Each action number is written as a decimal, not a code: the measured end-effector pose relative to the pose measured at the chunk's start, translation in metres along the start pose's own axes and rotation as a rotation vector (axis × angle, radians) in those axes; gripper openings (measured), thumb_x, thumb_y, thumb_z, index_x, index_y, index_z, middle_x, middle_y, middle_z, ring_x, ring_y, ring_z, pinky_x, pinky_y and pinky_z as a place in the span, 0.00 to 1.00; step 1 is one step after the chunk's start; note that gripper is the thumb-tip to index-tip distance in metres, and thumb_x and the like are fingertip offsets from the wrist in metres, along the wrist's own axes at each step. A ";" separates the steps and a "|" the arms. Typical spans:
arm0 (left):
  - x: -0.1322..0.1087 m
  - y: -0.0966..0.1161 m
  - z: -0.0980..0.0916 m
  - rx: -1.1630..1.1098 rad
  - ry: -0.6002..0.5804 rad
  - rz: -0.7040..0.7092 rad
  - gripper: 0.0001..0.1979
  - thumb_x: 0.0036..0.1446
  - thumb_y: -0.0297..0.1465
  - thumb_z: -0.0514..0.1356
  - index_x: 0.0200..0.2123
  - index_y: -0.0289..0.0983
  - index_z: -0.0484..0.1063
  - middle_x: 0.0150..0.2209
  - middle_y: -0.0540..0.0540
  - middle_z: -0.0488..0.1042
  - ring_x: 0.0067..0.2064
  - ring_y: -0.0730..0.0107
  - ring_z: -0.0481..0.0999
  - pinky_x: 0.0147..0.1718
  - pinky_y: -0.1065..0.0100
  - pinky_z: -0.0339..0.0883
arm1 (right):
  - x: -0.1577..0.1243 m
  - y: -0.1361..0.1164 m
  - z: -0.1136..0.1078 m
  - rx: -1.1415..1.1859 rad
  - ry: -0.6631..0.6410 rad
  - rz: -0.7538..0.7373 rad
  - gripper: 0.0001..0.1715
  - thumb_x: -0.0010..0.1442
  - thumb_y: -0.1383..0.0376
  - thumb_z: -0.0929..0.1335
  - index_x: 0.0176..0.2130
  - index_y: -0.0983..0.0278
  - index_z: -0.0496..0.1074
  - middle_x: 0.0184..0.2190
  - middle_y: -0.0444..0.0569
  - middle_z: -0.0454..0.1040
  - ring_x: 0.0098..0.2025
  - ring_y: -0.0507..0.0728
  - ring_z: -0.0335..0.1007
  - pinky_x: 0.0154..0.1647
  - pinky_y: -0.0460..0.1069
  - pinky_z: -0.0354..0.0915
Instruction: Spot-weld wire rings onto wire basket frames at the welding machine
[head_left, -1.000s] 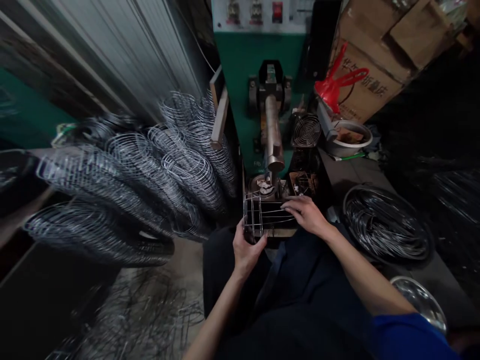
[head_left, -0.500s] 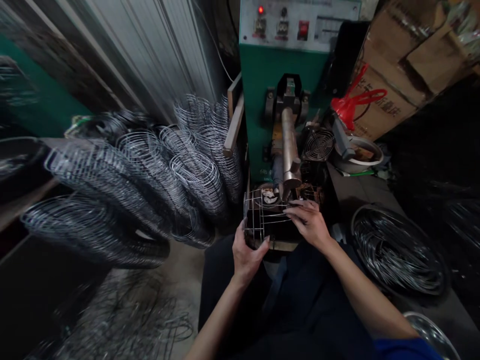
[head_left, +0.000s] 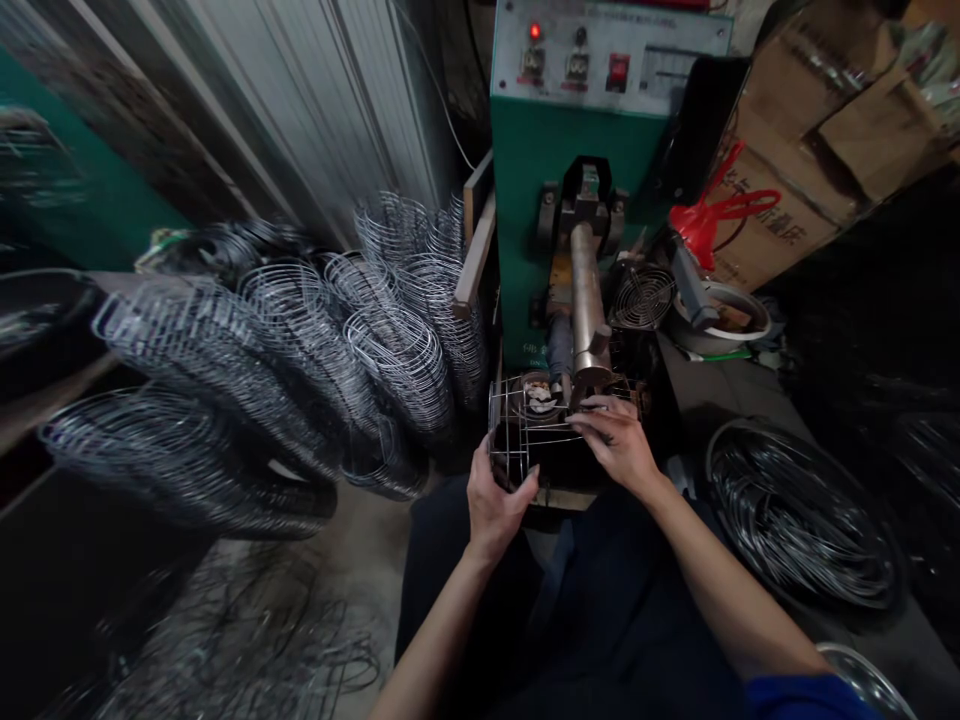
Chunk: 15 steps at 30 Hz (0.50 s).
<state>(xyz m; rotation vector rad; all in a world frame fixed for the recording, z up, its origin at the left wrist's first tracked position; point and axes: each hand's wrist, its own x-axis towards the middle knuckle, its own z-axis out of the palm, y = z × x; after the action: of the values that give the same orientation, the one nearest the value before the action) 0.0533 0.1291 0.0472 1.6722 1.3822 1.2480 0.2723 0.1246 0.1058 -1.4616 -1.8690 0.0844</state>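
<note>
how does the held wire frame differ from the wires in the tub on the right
The wire frame is in the left hand; the wires lie in the tub. The wire frame has straight, crossing bars; the wires are curved and heaped. Both look thin and metallic.

Right hand (head_left: 626, 445) nearer metal cylinder (head_left: 587, 300), red light (head_left: 535, 31) now in view

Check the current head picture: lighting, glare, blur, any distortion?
Head view: dim overall, far right nearly black; head view: red light glows, highlights on metal cylinder; head view: wire stacks at left look smeared, left hand and right hand clearer, rods of the wire frame partly lost against the dark; head view: cardboard boxes slant outward, possibly lens distortion.
</note>
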 end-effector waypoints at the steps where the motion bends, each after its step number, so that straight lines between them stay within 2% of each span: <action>1: 0.000 0.000 0.000 -0.001 -0.010 -0.020 0.38 0.51 0.37 0.69 0.63 0.36 0.61 0.52 0.38 0.74 0.44 0.61 0.79 0.42 0.61 0.75 | 0.000 0.001 0.001 0.000 0.002 0.004 0.10 0.67 0.62 0.67 0.42 0.56 0.80 0.39 0.49 0.81 0.52 0.60 0.73 0.54 0.59 0.61; 3: 0.000 0.002 -0.001 -0.009 -0.028 -0.064 0.38 0.51 0.38 0.69 0.63 0.36 0.61 0.45 0.42 0.76 0.33 0.68 0.77 0.33 0.66 0.74 | -0.002 0.002 0.002 -0.009 0.009 0.013 0.10 0.67 0.62 0.67 0.43 0.56 0.80 0.40 0.50 0.81 0.52 0.60 0.73 0.54 0.59 0.60; 4: 0.000 0.002 -0.001 -0.014 -0.028 -0.070 0.38 0.51 0.38 0.69 0.63 0.36 0.61 0.43 0.43 0.76 0.32 0.69 0.76 0.32 0.66 0.74 | -0.004 0.004 0.002 -0.021 0.018 0.020 0.10 0.67 0.62 0.68 0.43 0.56 0.80 0.40 0.49 0.81 0.52 0.60 0.73 0.54 0.59 0.60; 8: 0.004 0.004 -0.004 -0.024 -0.012 -0.013 0.37 0.49 0.36 0.70 0.61 0.36 0.64 0.50 0.39 0.75 0.45 0.60 0.78 0.46 0.61 0.73 | -0.011 0.011 -0.001 -0.097 0.097 0.057 0.07 0.66 0.61 0.69 0.41 0.57 0.79 0.38 0.48 0.82 0.51 0.61 0.73 0.55 0.59 0.58; 9: 0.007 0.004 -0.004 -0.031 -0.026 -0.019 0.36 0.49 0.37 0.70 0.61 0.36 0.64 0.50 0.40 0.75 0.46 0.60 0.78 0.46 0.61 0.73 | -0.011 0.013 -0.002 -0.113 0.115 0.063 0.07 0.66 0.62 0.68 0.40 0.58 0.79 0.38 0.48 0.82 0.50 0.61 0.73 0.54 0.59 0.58; 15: 0.027 0.003 -0.002 -0.035 -0.065 -0.057 0.37 0.49 0.37 0.70 0.60 0.35 0.64 0.44 0.42 0.76 0.34 0.68 0.76 0.34 0.66 0.73 | 0.005 0.010 0.000 -0.149 0.121 0.079 0.10 0.67 0.60 0.67 0.39 0.58 0.79 0.39 0.47 0.82 0.48 0.61 0.74 0.55 0.60 0.57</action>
<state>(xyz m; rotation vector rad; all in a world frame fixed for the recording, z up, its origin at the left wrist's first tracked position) 0.0522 0.1545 0.0576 1.6241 1.3521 1.1690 0.2805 0.1319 0.1036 -1.6050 -1.7512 -0.1054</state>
